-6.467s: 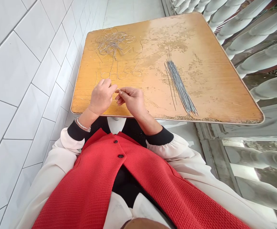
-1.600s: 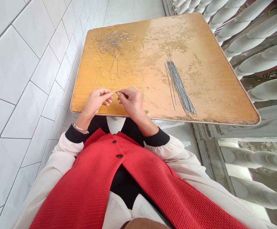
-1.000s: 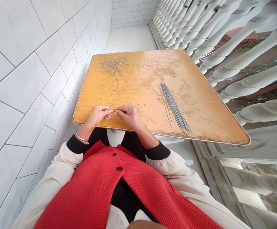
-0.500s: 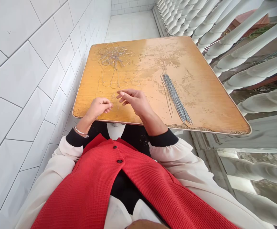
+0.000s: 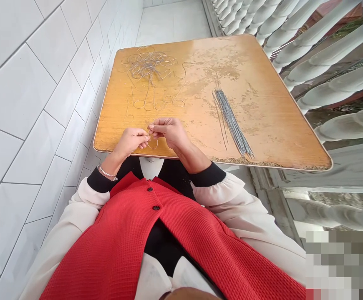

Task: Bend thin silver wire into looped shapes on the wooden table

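Observation:
Over the near left edge of the worn wooden table (image 5: pixel 263 125), my left hand (image 5: pixel 130 141) and my right hand (image 5: pixel 170 130) meet fingertip to fingertip. Both pinch a thin wire (image 5: pixel 152 143) that curves into a small loop between and below the fingers. Just beyond my hands a row of looped wires (image 5: pixel 156 103) lies on the table. A tangled heap of bent wires (image 5: pixel 147 63) sits at the far left corner. A bundle of straight wires (image 5: pixel 231 123) lies to the right of my right hand.
A white tiled wall (image 5: pixel 28 104) runs close along the table's left side. White balusters (image 5: pixel 325 54) line the right side. My red vest and cream sleeves fill the bottom of the view.
My right hand, which had lifted away open-fingered half a second ago, has come back to the left hand and pinched the wire. The wire now shows a small loop.

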`<state>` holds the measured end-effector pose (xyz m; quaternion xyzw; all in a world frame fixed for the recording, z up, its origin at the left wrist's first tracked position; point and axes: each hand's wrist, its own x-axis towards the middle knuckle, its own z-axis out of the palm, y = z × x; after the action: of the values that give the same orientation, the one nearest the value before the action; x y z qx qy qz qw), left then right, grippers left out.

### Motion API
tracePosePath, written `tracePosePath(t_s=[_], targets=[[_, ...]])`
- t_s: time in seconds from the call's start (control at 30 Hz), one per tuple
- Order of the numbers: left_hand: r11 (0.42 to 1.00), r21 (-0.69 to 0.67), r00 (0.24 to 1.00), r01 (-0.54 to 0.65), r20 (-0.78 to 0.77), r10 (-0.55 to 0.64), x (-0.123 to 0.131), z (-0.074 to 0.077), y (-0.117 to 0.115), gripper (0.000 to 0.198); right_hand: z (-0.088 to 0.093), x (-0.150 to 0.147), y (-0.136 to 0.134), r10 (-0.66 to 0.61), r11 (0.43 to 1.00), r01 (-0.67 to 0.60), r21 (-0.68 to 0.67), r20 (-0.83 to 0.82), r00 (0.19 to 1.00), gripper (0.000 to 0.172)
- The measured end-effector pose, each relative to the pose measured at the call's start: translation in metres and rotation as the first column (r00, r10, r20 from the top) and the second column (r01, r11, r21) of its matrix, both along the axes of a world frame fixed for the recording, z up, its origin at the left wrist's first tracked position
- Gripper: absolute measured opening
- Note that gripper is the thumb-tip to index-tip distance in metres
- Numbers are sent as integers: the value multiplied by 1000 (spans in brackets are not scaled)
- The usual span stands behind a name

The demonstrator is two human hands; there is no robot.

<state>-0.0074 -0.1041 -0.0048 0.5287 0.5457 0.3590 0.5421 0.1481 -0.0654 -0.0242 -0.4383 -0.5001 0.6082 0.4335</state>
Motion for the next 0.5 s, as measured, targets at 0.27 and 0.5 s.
tracePosePath(t_s=[0.27, 0.5], targets=[[999, -45, 999, 17, 44, -15, 1, 4, -1, 27, 5, 9, 4, 6, 1000, -7, -26, -67, 998, 20], [999, -19, 997, 41, 59, -40, 1, 1, -2, 26, 0, 3, 2, -70, 997, 68, -30, -99, 993, 16]])
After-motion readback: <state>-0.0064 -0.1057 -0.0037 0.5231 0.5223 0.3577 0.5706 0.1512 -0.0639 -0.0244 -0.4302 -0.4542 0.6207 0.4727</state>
